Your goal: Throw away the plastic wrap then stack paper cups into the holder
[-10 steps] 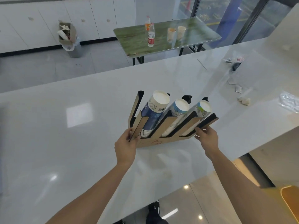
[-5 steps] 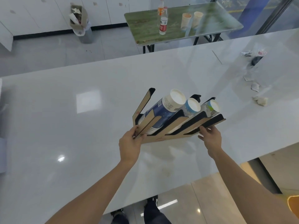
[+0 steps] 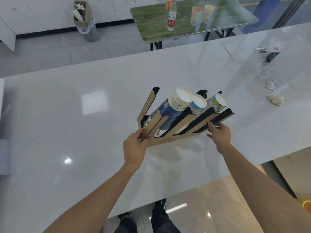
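A wooden cup holder (image 3: 176,132) with black inner faces sits on the white counter (image 3: 67,123), tilted back. Three stacks of paper cups lie in its slots: a dark blue stack (image 3: 170,111), a light blue stack (image 3: 198,105) and a green-printed stack (image 3: 217,103). My left hand (image 3: 134,147) grips the holder's left front corner. At the right end, my right hand (image 3: 218,135) holds the outermost slat. No plastic wrap shows on the cups.
Crumpled tissue (image 3: 276,100), small packets (image 3: 270,84) and clear plastic scraps (image 3: 264,69) lie on the counter's far right. Beyond the counter stand a green table (image 3: 193,22) with bottles and two cups, and a full waste bin (image 3: 87,29) by the white cabinets.
The view has tilted down and shifted. Both hands keep their hold on the holder, which has tipped slightly and stays in about the same place on the counter.
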